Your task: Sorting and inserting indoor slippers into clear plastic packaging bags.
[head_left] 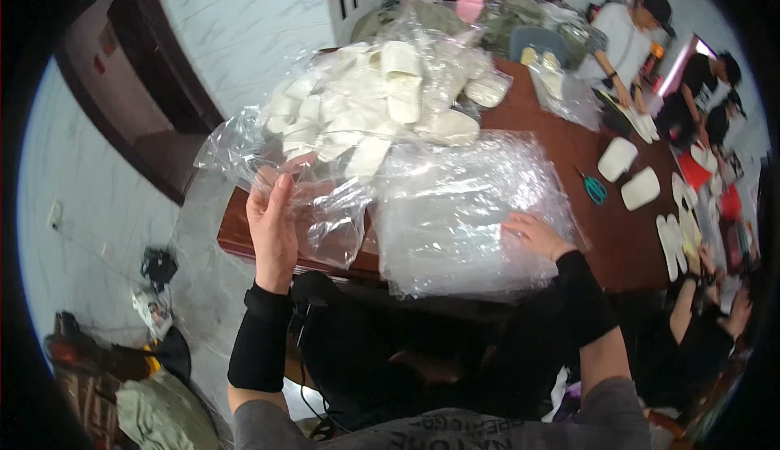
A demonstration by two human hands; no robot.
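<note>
My left hand (275, 221) is closed on a clear plastic bag (335, 221), which hangs crumpled over the table's near left edge. A stack of flat clear plastic bags (455, 230) lies on the table in front of me. Across the right part of this stack rests my right hand (536, 234), its fingers stretched out on the plastic. Beyond both hands is a heap of cream-white slippers (370, 100), many of them inside clear plastic. Some loose film at the heap's left side runs close to my left hand, and where it ends I cannot make out.
Teal-handled scissors (595, 190) and white slipper pieces (640, 188) lie on the brown table (561, 137) to the right. A person (621, 39) handles slippers at the far right; other people work along the right side. A dark doorway (158, 60) stands at the left.
</note>
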